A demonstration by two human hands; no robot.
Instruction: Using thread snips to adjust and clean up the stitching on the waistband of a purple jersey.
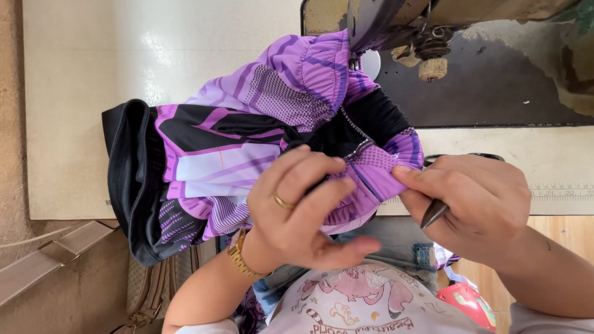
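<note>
The purple and black garment [247, 148] lies bunched on the pale desk [93, 74], just in front of the sewing machine [470, 55], and its top edge sits under the machine's head. The left hand [297, 204] is curled around a fold of the purple cloth, with the thumb below and the fingers on top. It wears a gold ring [283, 202] and a gold watch [240, 255]. The right hand [476, 198] pinches the same fold from the other side, fingers closed tight. A small pair of dark scissors [434, 212] hangs from this hand, near the machine's base.
</note>
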